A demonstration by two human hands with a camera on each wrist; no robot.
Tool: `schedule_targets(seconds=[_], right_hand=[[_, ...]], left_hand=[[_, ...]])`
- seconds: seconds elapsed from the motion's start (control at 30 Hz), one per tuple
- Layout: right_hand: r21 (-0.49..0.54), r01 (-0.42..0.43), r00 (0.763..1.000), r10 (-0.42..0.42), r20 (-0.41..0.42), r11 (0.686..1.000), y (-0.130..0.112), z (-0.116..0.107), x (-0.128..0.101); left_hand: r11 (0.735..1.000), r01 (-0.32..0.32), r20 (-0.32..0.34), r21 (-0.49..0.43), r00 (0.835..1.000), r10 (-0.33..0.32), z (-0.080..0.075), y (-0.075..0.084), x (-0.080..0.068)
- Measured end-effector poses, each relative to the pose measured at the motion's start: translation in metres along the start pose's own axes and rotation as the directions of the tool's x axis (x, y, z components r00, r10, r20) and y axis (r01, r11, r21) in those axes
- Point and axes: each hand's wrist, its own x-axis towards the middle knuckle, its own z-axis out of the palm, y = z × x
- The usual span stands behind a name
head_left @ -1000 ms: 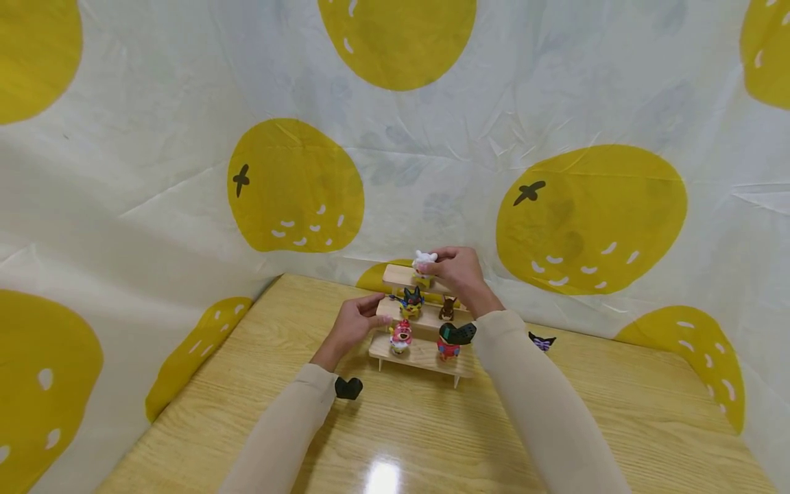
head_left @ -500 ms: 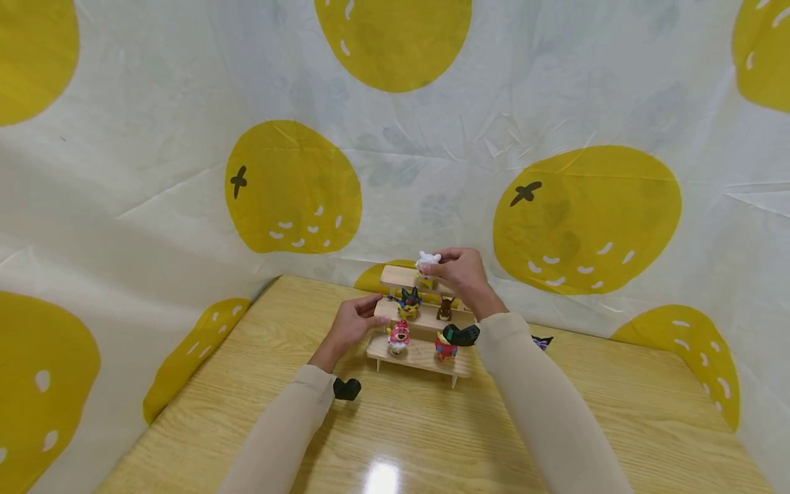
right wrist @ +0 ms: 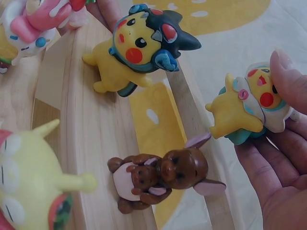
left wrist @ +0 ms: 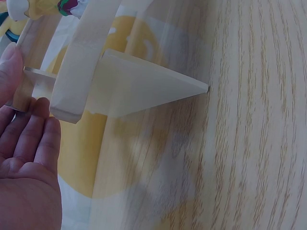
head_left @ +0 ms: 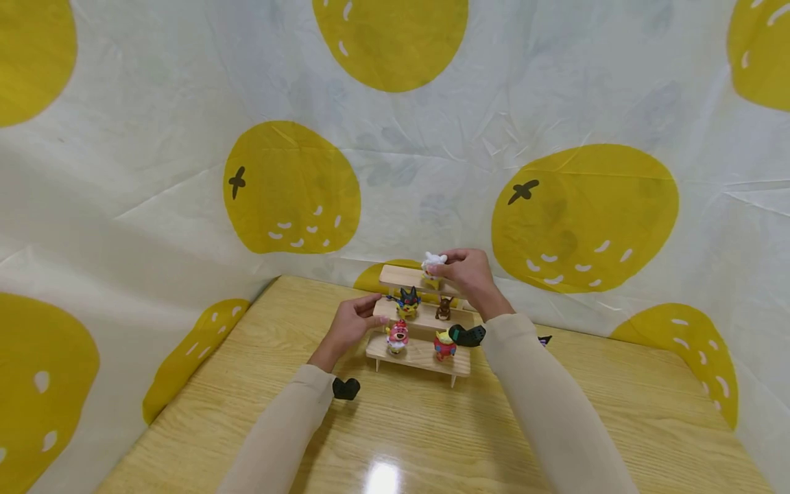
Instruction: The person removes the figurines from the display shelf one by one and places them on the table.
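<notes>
Over top shelf, white-hooded figure pinched between right-hand fingers.

The right hand has carried the white-hooded figure slightly rightward along the top step (a small shift).

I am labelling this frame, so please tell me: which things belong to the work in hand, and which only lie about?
In hand:
- right hand, pinching the white-hooded yellow figure at the top step
- left hand, touching the wooden stepped stand

Lying about:
- black-hooded yellow figure
- brown figure
- pink figure
- red and yellow figure
</notes>
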Motion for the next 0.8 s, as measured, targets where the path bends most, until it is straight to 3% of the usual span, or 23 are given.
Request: schedule_targets(seconds=[0.57, 0.8], right_hand=[[-0.04, 0.017, 1.0, -0.017, -0.001, 0.999, 0.001, -0.014, -0.001], [-0.003, -0.008, 1.0, 0.008, 0.001, 1.0, 0.001, -0.02, -0.001]], left_hand=[[1.0, -0.011, -0.012, -0.006, 1.0, 0.011, 0.0, -0.001, 0.003], [1.0, -0.007, -0.012, -0.006, 1.0, 0.007, 0.001, 0.0, 0.002]])
